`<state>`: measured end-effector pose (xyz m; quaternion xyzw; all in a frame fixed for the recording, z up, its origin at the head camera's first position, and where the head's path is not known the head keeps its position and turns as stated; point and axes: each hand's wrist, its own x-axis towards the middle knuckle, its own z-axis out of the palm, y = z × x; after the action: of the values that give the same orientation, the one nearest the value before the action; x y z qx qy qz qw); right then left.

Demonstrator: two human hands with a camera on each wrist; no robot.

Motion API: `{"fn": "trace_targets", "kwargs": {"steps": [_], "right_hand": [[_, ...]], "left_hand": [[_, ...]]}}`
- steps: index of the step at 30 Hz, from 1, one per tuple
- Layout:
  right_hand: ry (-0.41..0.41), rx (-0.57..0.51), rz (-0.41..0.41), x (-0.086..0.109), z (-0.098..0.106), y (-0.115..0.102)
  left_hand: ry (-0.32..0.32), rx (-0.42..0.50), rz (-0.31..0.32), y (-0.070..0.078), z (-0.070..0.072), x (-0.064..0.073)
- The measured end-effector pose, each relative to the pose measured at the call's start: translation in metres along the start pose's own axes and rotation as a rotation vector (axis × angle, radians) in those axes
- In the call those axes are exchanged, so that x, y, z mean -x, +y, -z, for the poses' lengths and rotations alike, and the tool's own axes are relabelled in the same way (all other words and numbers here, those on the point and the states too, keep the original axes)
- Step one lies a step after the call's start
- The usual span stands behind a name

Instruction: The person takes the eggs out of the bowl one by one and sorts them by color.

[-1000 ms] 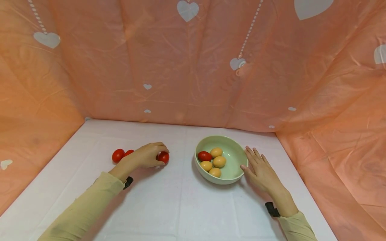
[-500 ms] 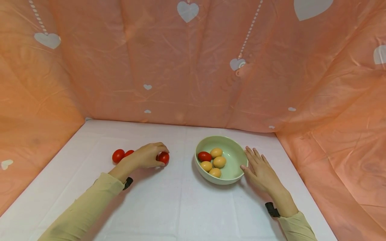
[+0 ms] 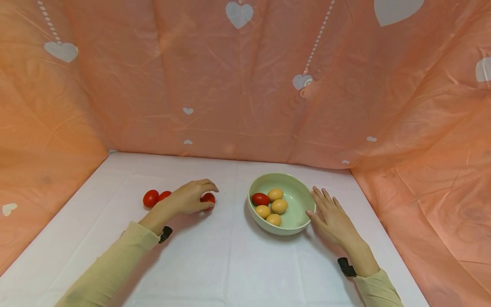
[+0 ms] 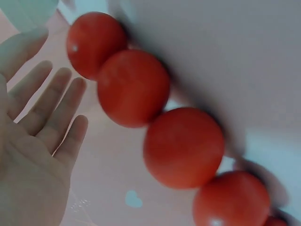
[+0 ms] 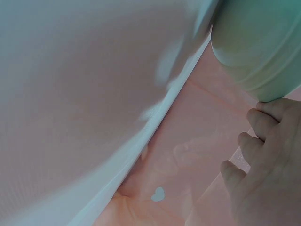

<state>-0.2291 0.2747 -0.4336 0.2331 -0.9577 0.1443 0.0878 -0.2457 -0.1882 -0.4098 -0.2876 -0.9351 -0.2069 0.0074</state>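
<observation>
My left hand [image 3: 189, 198] is spread over a row of smooth red eggs on the cloth. Its thumb and fingers stand loosely around the rightmost red egg [image 3: 208, 197]. In the left wrist view the red eggs [image 4: 133, 88] line up diagonally beside the straight fingers, with a gap between. Two more, a red egg [image 3: 151, 198] and its neighbour [image 3: 165, 195], show left of the hand; it hides the others. A pale green bowl [image 3: 299, 200] holds one red egg [image 3: 260, 199] and several tan eggs [image 3: 279, 206]. With straight fingers, my right hand [image 3: 333, 219] touches the bowl's right side.
A white cloth [image 3: 192, 264] covers the table. Orange sheets with pale hearts [image 3: 245, 106] rise behind it and at both sides. Each wrist wears a black band [image 3: 346, 267].
My left thumb and fingers have spread away from the rightmost red egg, which stays in place on the cloth. The right hand and the bowl have not moved.
</observation>
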Motion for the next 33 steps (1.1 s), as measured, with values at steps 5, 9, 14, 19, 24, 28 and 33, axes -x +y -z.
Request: {"fn": "trace_targets", "kwargs": {"steps": [5,9,14,19,24,28,33], "right_hand": [[0.001,-0.002,-0.001,0.000,0.001,0.000],[-0.001,-0.006,-0.004,0.001,0.001,0.000],[0.003,-0.003,-0.003,0.001,0.000,0.001],[0.003,-0.007,0.001,0.000,0.000,0.002],[0.003,-0.012,0.003,0.000,-0.001,0.002],[0.006,-0.016,0.002,0.000,-0.001,0.002],[0.012,-0.016,0.005,-0.001,-0.001,0.002]], "left_hand": [[0.087,0.014,-0.055,0.010,0.000,-0.008],[0.144,0.024,-0.095,0.020,-0.001,-0.015],[0.176,0.051,-0.130,0.033,-0.003,-0.027],[0.168,0.079,-0.155,0.047,-0.008,-0.043],[0.159,0.090,-0.192,0.060,-0.013,-0.058],[0.144,0.089,-0.236,0.070,-0.014,-0.072],[0.077,0.046,-0.284,0.078,-0.017,-0.091]]}}
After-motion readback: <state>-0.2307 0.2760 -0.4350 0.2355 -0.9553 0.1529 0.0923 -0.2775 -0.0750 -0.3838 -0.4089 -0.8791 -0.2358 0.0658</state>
